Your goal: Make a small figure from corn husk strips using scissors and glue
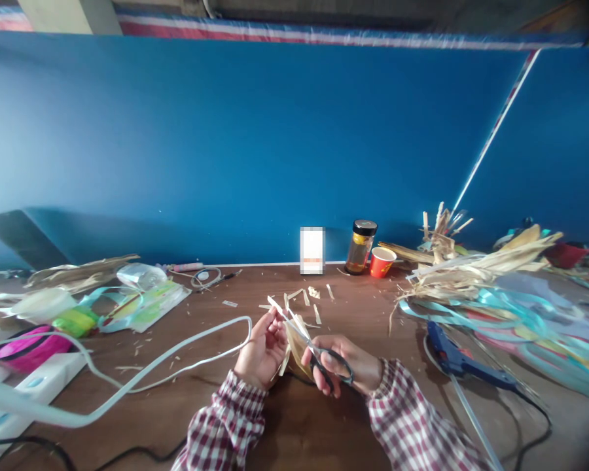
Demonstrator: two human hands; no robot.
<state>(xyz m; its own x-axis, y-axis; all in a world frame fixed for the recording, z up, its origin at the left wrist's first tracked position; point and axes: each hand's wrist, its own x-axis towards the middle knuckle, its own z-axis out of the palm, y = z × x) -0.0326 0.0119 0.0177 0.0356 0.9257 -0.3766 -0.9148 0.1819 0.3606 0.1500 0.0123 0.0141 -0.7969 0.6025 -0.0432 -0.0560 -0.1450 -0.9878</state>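
Observation:
My right hand (342, 362) grips a pair of scissors (317, 353) with dark handles, its fingers in the loops. The blades point up and left toward my left hand (264, 345). Between the thumb and fingers of that hand is a pale dried husk strip (276, 303). More dried husk (298, 339) hangs between the two hands, close against the blades; whether the blades are closed on it I cannot tell. Cut husk pieces (317, 314) lie scattered on the table just beyond my hands.
Behind stand a black-lidded jar (361, 248) and a red paper cup (383, 261). At right are a blue glue gun (464, 360), turquoise ribbons (446, 314) and piled husks (481, 268). A white cable (177, 347) loops in from a power strip (39, 392) beside a pink pouch (32, 348).

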